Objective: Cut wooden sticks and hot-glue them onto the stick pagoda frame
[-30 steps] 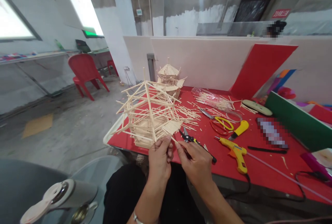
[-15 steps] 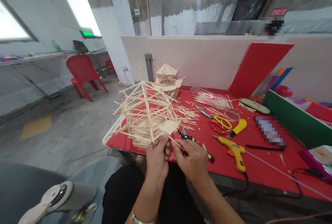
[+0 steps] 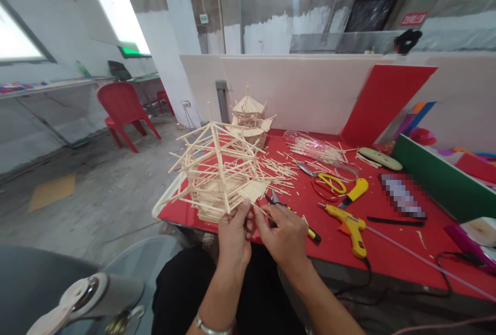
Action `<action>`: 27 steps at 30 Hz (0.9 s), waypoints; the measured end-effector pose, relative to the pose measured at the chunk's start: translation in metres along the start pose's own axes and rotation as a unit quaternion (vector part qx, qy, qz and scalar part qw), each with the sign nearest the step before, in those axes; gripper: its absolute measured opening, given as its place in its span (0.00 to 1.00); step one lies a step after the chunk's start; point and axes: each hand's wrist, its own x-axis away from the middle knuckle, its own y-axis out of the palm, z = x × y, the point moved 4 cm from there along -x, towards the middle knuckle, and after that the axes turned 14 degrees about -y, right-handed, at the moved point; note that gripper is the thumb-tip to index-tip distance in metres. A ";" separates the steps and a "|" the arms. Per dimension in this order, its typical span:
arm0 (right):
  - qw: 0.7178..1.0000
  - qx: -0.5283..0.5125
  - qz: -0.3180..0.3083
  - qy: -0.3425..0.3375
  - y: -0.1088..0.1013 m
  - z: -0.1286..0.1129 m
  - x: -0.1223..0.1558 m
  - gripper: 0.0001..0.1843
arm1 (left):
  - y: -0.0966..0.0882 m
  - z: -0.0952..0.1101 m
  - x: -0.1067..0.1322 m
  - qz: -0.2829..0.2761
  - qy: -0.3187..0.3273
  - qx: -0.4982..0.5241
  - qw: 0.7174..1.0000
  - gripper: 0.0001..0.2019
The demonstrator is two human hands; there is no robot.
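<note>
A pavilion-like frame of thin wooden sticks (image 3: 217,154) stands at the near left of the red table, with a slatted panel (image 3: 253,189) at its lower right. My left hand (image 3: 235,229) is closed on the frame's near lower corner, thumb by the panel. My right hand (image 3: 287,234) pinches a thin wooden stick (image 3: 264,212) that slants toward the panel's near edge. Its far tip is close to my left thumb; whether it touches the panel I cannot tell. Pliers with yellow and black handles (image 3: 314,235) lie partly hidden behind my right hand.
Loose sticks (image 3: 279,170) are scattered behind the frame, near a finished stick tower (image 3: 249,112). Scissors (image 3: 334,182), a yellow-handled knife (image 3: 358,189) and a yellow glue gun (image 3: 351,226) lie on the right. A bag of sticks (image 3: 315,149) is farther back. A flask (image 3: 114,293) stands at lower left.
My right hand has shifted slightly left with the stick, its fingers nearer my left thumb. My left hand and the frame have stayed in place.
</note>
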 end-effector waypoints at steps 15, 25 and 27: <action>1.000 0.009 -0.001 -0.013 0.003 -0.001 -0.001 0.11 | -0.002 -0.001 -0.002 0.003 -0.002 0.001 1.000 0.17; 1.000 0.005 -0.005 -0.020 0.006 0.001 0.001 0.10 | -0.002 -0.001 -0.002 0.004 0.001 -0.004 1.000 0.17; 1.000 0.002 -0.005 -0.022 0.006 0.002 0.001 0.09 | -0.002 -0.001 -0.002 0.001 0.003 -0.003 1.000 0.17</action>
